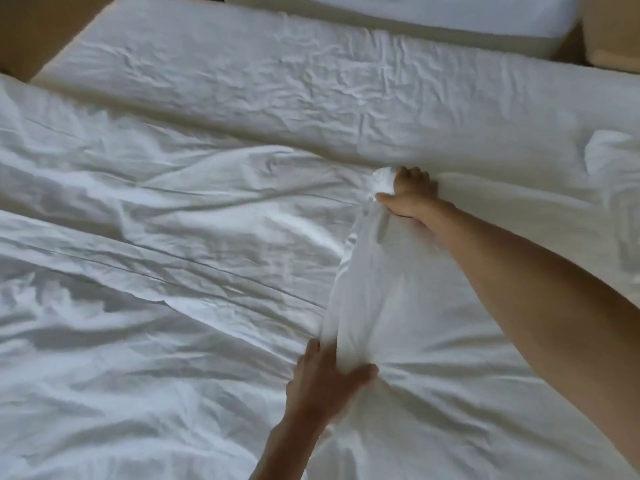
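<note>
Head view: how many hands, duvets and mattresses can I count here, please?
Hands: 2, left hand and right hand, both gripping the duvet
Duvets: 1, white duvet
Mattresses: 2, near mattress and far mattress
Total: 5

The person shows only as two bare arms. The right forearm is uncovered along its whole visible length, broad and smooth, narrowing toward the wrist and the bare right hand. The left forearm shows only as a short uncovered stretch behind the bare left hand, whose outline is blurred.
</note>
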Action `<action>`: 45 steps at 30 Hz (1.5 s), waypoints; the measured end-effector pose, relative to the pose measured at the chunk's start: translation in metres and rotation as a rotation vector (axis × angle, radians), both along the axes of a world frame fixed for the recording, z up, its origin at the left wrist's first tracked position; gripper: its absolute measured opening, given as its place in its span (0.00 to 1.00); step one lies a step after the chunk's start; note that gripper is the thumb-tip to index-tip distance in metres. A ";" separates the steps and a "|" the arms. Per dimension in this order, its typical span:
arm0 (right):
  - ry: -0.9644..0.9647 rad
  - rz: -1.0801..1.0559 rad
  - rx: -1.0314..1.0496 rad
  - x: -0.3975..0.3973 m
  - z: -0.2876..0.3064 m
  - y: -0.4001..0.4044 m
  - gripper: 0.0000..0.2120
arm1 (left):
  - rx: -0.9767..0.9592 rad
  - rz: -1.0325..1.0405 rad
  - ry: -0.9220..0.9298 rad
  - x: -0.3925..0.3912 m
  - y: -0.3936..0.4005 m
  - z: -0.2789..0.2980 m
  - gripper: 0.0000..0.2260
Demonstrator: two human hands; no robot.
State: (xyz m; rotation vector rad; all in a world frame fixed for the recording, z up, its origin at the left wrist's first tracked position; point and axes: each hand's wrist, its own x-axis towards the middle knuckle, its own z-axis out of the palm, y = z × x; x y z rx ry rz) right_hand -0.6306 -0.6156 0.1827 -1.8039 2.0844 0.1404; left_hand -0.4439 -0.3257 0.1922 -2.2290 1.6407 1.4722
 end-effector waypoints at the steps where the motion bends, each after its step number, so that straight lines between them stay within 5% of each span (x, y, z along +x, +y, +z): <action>1: -0.003 -0.017 -0.031 0.000 -0.007 0.005 0.34 | -0.014 0.069 0.084 0.002 -0.002 0.000 0.34; 5: -0.214 -0.119 -0.209 -0.001 0.021 0.000 0.26 | 0.003 0.293 0.440 0.012 -0.010 0.024 0.09; 10: -0.378 0.055 -0.448 0.052 0.099 -0.037 0.21 | -0.064 0.369 0.595 0.071 -0.034 0.072 0.15; 13: -0.369 -0.015 -0.435 0.084 0.079 -0.049 0.23 | -0.095 0.356 0.501 0.100 -0.063 0.060 0.13; 15: -0.322 -0.048 -0.369 0.101 0.047 -0.040 0.29 | -0.149 0.277 0.336 0.110 -0.076 0.027 0.19; 18: -0.117 0.108 -0.181 0.117 -0.006 -0.001 0.37 | -0.105 0.167 0.183 0.113 -0.066 -0.014 0.41; 21: -0.069 0.204 -0.147 0.114 -0.021 0.056 0.32 | -0.140 0.183 0.170 0.113 -0.042 -0.015 0.36; 25: 0.054 0.475 -0.304 0.094 -0.019 0.150 0.24 | -0.280 0.254 0.264 0.128 0.002 0.004 0.57; 27: 0.064 0.461 -0.297 0.093 -0.020 0.204 0.22 | -0.188 0.329 0.307 0.138 0.038 0.014 0.62; 30: -0.057 0.251 -0.294 0.115 0.000 0.277 0.28 | -0.051 0.339 0.466 0.148 0.103 0.017 0.50; 33: -0.127 0.263 -0.343 0.139 0.012 0.345 0.28 | 0.021 0.379 0.544 0.150 0.164 0.016 0.41; 40: -0.192 0.028 -0.222 0.188 0.010 0.506 0.30 | 0.059 0.196 0.472 0.161 0.240 0.025 0.47; 42: -0.243 -0.056 -0.127 0.199 0.011 0.565 0.34 | 0.115 0.153 0.385 0.158 0.260 0.031 0.39; 45: -0.240 -0.060 -0.115 0.214 0.020 0.626 0.35 | 0.106 0.145 0.215 0.154 0.266 0.045 0.15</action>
